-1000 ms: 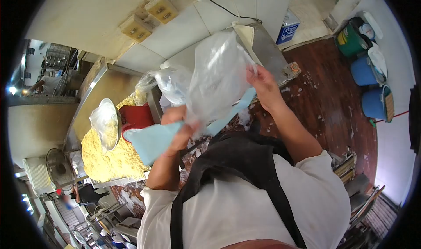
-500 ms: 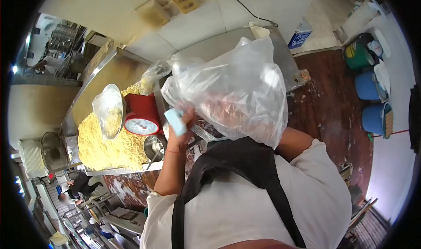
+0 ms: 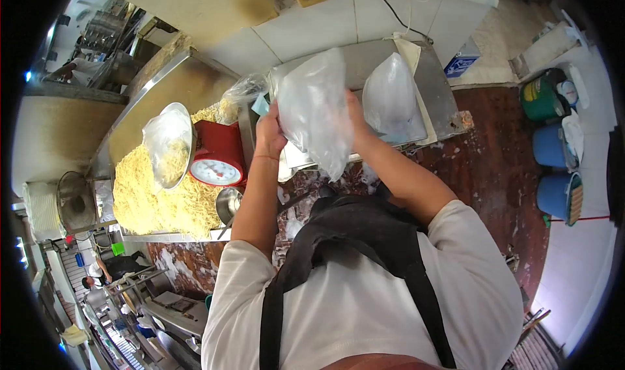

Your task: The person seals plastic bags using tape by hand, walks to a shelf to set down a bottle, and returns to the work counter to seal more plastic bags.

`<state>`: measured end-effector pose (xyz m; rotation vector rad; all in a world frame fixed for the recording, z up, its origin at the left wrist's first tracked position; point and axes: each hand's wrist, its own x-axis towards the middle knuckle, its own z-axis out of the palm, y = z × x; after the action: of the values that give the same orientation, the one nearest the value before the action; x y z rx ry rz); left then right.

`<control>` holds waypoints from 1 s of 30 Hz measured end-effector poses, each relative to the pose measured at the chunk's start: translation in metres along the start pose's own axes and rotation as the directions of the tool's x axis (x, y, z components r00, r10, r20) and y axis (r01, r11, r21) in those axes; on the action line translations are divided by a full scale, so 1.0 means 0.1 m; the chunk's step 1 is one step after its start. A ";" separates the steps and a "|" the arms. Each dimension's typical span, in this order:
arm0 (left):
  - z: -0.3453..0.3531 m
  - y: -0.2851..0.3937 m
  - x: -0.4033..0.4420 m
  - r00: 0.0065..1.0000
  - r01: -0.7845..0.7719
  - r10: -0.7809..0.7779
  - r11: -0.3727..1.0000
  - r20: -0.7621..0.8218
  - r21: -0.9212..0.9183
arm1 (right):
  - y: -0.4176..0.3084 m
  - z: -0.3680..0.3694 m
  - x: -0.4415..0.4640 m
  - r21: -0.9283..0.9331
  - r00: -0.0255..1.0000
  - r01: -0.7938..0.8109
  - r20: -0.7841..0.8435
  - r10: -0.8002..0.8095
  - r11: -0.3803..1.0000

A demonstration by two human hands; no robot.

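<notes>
A clear plastic bag (image 3: 314, 109) hangs between my two hands, in front of my apron. My left hand (image 3: 269, 132) is closed at the bag's left edge, and a small light-blue piece (image 3: 260, 105) shows by its fingertips. On the bag's right side is my right hand (image 3: 356, 117), its fingers partly hidden behind the plastic. Another clear bag (image 3: 390, 96) lies on the metal table to the right. Left of my left hand stand a red scale (image 3: 218, 150) with a round dial and its pan (image 3: 170, 145), which holds plastic and some yellow noodles.
Yellow noodles (image 3: 153, 197) are heaped on the left counter, with a metal bowl (image 3: 229, 204) at their edge. Blue buckets (image 3: 553, 196) and a green bin (image 3: 539, 98) stand along the right wall. A person (image 3: 107, 268) is far off at the lower left.
The wide plastic that covered my right hand is now a narrower bag between both hands. A separate bag now shows on the table at right. The light-blue sheet is mostly out of sight.
</notes>
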<state>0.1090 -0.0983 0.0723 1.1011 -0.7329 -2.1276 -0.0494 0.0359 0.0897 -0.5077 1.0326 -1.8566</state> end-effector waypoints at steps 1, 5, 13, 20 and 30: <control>-0.16 -0.17 0.14 0.998 -0.062 0.063 0.997 0.019 -0.035 | 0.18 -0.07 0.07 -0.173 0.996 0.046 -0.068 -0.058 0.984; -0.14 -0.37 0.05 0.974 -0.171 0.167 0.985 0.154 0.017 | -0.01 -0.01 0.04 -0.565 0.981 -0.051 -0.184 -0.065 0.823; -0.57 -0.78 0.73 0.968 -0.161 0.135 0.980 0.212 0.113 | 0.45 -0.31 0.25 -0.715 0.959 0.053 -0.158 -0.235 0.697; -0.83 -0.85 0.94 0.969 -0.105 0.078 0.989 0.232 0.105 | 0.47 -0.38 0.24 -0.793 0.965 0.096 -0.074 -0.250 0.602; -0.97 -0.95 1.20 0.955 -0.201 0.094 0.900 0.280 0.386 | 0.54 -0.41 0.40 -0.245 0.794 -0.566 -0.420 0.440 0.787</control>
<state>0.1106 -0.1433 -0.1035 0.9418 -1.3943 -2.0546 -0.0695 0.0072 0.0198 -0.0764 1.5876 -1.2833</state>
